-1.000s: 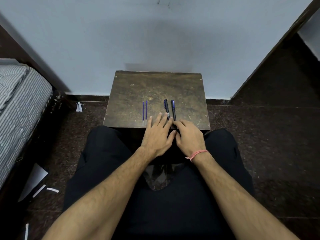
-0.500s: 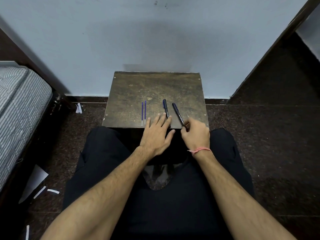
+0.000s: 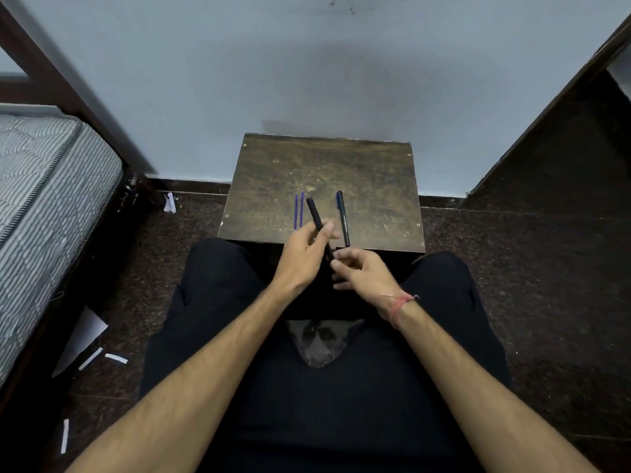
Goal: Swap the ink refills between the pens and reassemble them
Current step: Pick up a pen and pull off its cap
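Two thin blue ink refills [image 3: 298, 212] lie side by side on the small brown table [image 3: 375, 186]. A dark pen [image 3: 342, 218] with a blue cap end lies on the table to their right. A second dark pen [image 3: 316, 215] is lifted above the table's near edge, tilted up to the left. My left hand [image 3: 304, 256] grips its middle between thumb and fingers. My right hand [image 3: 362, 273] pinches its lower end with the fingertips.
The table stands against a pale blue wall. A striped mattress [image 3: 44, 199] on a dark frame is at the left. Paper scraps [image 3: 92, 353] lie on the dark floor. My legs in black trousers sit under the table's near edge.
Both hands left the table top. One pen was picked up and now sits between both hands, tilted left; the other pen lies on the table further right.
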Demonstrator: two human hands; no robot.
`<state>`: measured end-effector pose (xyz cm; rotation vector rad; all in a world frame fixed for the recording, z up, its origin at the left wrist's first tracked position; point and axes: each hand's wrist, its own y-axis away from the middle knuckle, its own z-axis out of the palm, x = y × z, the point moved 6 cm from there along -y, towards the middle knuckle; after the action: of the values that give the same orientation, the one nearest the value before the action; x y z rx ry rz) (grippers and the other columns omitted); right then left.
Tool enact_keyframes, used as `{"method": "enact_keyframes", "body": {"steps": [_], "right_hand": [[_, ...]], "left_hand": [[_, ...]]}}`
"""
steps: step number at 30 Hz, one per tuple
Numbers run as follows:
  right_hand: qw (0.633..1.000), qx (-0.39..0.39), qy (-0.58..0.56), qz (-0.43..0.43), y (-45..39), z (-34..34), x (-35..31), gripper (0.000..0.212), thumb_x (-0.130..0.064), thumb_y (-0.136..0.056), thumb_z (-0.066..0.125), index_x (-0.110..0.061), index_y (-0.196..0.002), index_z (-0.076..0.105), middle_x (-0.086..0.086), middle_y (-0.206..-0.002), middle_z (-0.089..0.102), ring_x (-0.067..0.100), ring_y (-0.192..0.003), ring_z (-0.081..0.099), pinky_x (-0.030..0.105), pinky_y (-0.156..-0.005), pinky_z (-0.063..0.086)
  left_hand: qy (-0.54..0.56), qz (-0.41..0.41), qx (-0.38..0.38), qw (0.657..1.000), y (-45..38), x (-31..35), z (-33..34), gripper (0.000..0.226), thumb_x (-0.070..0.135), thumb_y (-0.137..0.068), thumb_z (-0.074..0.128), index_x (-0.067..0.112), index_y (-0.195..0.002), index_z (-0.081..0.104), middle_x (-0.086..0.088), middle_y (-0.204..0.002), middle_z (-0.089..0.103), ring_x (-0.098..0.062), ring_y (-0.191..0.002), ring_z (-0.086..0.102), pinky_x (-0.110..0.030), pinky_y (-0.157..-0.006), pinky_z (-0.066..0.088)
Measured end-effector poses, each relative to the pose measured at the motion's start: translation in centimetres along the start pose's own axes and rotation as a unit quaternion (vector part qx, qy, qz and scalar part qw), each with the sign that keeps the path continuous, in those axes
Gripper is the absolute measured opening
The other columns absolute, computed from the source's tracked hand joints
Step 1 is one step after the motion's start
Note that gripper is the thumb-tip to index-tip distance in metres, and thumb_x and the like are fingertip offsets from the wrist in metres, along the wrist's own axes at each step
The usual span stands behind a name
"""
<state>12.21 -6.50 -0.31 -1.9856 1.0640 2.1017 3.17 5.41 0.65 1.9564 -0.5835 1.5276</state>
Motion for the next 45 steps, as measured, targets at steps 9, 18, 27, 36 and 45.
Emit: {"method": "enact_keyframes", "body": {"steps": [9,18,27,36,45], "right_hand": [[0.981,0.086,0.166,-0.057,0.1,-0.1,-1.0,0.004,-0.020,-0.094,0.079,-0.020,-0.097,0.082,0.000,-0.086,0.079,0.009,-0.073,0.068,0.035,-0.079,0.062],[0.992,0.098,-0.050,-0.068,-0.9,-1.1,-0.9,0.015,-0.018,-0.101,0.077,-0.005,-0.107,0.079,-0.001,-0.083,0.074,0.006,-0.067,0.069,0.021,-0.064,0.058],[0.984,0.027,-0.172,-0.050,-1.2,-1.4,-1.6,0.011,-0.014,-0.106,0.067,-0.013,-0.107,0.078,-0.005,-0.101,0.078,0.007,-0.095,0.072,0.025,-0.084,0.060],[0.960,0.083,-0.247,-0.104,-1.9,-3.6,-3.2,0.017,-0.010,-0.108,0.063,-0.007,-0.122,0.071,0.009,-0.100,0.073,0.015,-0.093,0.071,0.034,-0.090,0.065],[0.960,0.256,-0.002,-0.113,-6.4,-9.9,-3.1,0.023,-0.012,-0.086,0.091,-0.013,-0.102,0.076,0.007,-0.084,0.084,0.020,-0.083,0.083,0.037,-0.083,0.068]], "left_hand": [[0.021,-0.085,0.052,0.995,2.4,-3.6,-0.9,0.030,0.032,-0.119,0.046,0.025,-0.109,0.074,0.004,-0.081,0.063,-0.014,-0.076,0.063,-0.036,-0.075,0.057],[-0.092,-0.001,-0.052,0.994,3.9,-2.4,2.0,0.047,0.047,-0.117,0.037,0.022,-0.112,0.076,0.006,-0.110,0.081,-0.005,-0.105,0.073,-0.028,-0.095,0.055],[-0.155,-0.004,0.006,0.988,3.0,-1.0,1.2,0.073,0.070,-0.109,0.045,0.023,-0.053,0.042,0.009,-0.045,0.041,-0.007,-0.043,0.038,-0.023,-0.046,0.031],[-0.108,-0.027,0.014,0.994,3.7,-1.5,1.0,0.069,0.071,-0.109,0.041,0.022,-0.061,0.042,0.009,-0.054,0.042,-0.006,-0.049,0.038,-0.024,-0.048,0.033],[-0.021,-0.030,-0.019,0.999,3.8,-1.5,1.1,0.040,0.036,-0.104,0.036,0.021,-0.068,0.045,0.002,-0.068,0.043,-0.018,-0.066,0.038,-0.042,-0.066,0.033]]}}
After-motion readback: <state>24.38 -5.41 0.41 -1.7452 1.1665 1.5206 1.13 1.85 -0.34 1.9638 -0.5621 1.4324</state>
